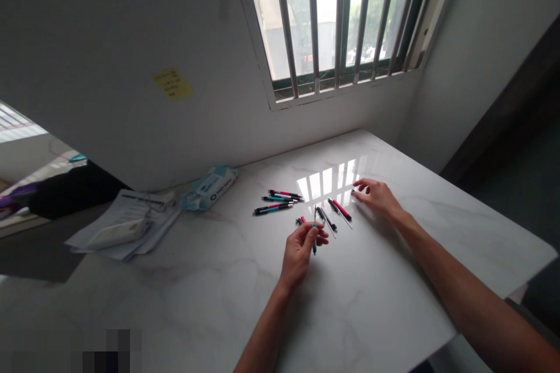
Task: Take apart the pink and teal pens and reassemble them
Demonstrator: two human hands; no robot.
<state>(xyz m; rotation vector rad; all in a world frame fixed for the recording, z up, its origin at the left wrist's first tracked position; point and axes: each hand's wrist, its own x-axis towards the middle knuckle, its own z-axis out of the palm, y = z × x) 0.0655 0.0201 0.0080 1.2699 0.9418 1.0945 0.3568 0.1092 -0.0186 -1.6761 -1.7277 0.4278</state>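
Left hand [301, 247] grasping the teal pen [314, 220], right hand [378, 197] released beside the red pen [342, 210] — I'd steady the teal one and pinch, not slide

Finishes: glossy tabletop [394, 280], plastic pens [280, 201].
Tabletop is mirroring window [332, 23] light, looking polished, marble-veined; pen barrels are showing smooth plastic; at 10 o'clock, wipes pack [210, 186] is glinting like film, papers [126, 227] are looking matt.
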